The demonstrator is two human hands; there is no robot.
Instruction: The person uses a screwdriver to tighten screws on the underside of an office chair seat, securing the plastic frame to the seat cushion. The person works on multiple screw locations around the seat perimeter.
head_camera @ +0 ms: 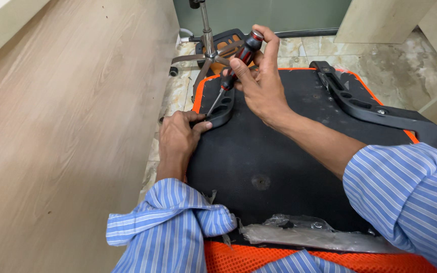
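An upturned chair seat (279,151) with a black underside and orange trim lies in front of me. My right hand (259,81) grips a red and black screwdriver (238,58), its tip down at the near end of the left black armrest bracket (222,108). My left hand (178,136) presses on the seat's left edge, thumb and fingers touching that bracket's end. A second black armrest bracket (370,106) lies along the seat's right side.
A chrome chair base with gas column (207,45) stands on the tiled floor beyond the seat. A wooden panel (61,126) runs along the left. A clear plastic bag (309,232) lies on the seat's near edge, over orange mesh (289,260).
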